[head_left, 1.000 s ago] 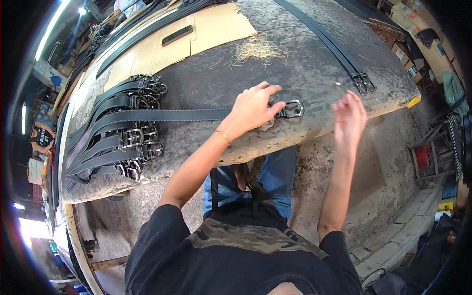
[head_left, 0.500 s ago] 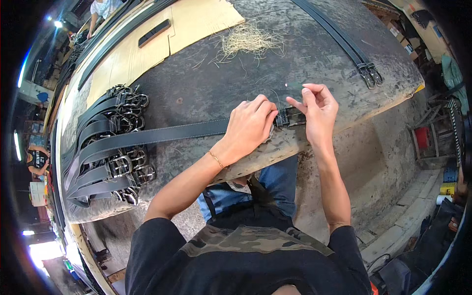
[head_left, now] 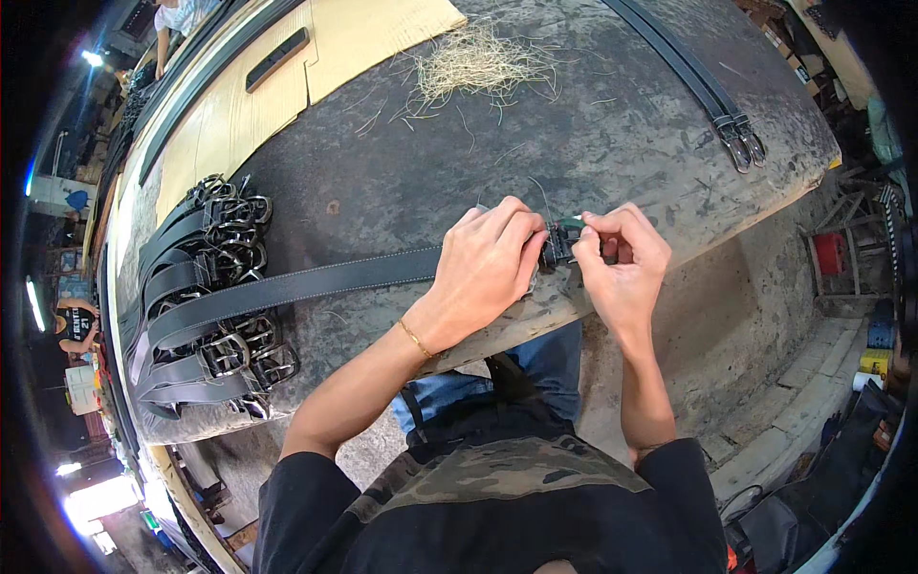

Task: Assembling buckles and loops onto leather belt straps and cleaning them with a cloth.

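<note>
While both hands (head_left: 555, 258) pinch a strap (head_left: 316, 282), the scuffed workbench (head_left: 612, 134) fills a dim workshop.

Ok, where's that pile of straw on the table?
In the head view, the straw pile lies at the far edge of the table, beside the cardboard sheet, well beyond both hands.

The strap (head_left: 316, 279) was smooth black leather with a slight sheen, its buckle (head_left: 558, 245) dull metal. The surface (head_left: 612, 134) looked rough, grey and scuffed. Far off lay dry straw (head_left: 478, 62) and matt tan cardboard (head_left: 373, 33); left, shiny metal buckles (head_left: 234, 239).
</note>
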`<action>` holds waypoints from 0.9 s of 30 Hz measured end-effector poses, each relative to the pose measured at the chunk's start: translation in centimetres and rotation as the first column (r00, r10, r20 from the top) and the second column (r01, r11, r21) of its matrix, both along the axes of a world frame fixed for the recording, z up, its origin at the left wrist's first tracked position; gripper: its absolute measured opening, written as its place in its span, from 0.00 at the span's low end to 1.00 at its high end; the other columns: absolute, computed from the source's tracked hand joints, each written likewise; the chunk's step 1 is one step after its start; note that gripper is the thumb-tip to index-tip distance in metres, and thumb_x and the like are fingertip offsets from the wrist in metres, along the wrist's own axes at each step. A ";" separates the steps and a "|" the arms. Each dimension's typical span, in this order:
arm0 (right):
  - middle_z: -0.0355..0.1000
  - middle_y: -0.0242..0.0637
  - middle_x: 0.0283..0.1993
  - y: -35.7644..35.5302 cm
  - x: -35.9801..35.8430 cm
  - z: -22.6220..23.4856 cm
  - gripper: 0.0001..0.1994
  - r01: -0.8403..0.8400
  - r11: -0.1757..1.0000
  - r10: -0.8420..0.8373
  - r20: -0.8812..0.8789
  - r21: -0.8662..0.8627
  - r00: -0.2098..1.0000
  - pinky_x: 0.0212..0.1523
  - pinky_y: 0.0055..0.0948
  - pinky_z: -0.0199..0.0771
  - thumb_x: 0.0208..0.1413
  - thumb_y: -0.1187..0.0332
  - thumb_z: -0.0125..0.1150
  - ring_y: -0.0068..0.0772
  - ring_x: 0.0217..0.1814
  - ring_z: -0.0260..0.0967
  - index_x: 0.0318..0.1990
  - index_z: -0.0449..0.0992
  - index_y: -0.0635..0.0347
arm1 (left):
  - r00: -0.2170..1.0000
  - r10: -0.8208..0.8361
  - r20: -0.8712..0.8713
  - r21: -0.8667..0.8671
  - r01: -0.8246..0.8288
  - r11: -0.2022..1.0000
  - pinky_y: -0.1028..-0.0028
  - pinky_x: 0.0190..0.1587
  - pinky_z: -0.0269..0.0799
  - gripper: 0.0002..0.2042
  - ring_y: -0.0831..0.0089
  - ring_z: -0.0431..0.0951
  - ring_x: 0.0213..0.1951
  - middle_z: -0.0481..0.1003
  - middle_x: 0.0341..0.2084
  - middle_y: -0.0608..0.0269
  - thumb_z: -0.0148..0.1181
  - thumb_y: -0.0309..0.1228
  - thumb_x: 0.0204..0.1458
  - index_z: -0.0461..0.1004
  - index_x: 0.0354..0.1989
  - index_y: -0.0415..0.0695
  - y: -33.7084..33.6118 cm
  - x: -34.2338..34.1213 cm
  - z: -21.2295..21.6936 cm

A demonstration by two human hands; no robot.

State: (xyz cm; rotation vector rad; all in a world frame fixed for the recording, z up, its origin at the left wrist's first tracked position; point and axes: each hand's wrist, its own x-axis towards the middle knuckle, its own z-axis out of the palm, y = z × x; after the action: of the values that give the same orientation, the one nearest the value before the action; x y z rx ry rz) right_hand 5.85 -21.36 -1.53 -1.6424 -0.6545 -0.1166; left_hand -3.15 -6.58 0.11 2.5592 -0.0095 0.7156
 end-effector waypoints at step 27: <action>0.67 0.33 0.24 0.1 0.1 0.0 0.05 0.007 0.999 -0.006 0.010 -0.033 1.000 0.24 0.22 0.62 0.43 0.81 0.62 0.21 0.23 0.62 0.30 0.75 0.66 | 1.000 0.016 -0.006 -0.015 -0.016 1.000 0.66 0.31 0.69 0.05 0.61 0.74 0.28 0.73 0.31 0.59 0.64 0.23 0.48 0.74 0.33 0.41 0.0 0.0 0.2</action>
State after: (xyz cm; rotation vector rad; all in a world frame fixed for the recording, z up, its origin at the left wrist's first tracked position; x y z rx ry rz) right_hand 5.99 -21.21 -1.54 -1.6764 -0.6617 -0.1193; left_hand -3.20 -6.57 0.34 2.5500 0.0175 0.7117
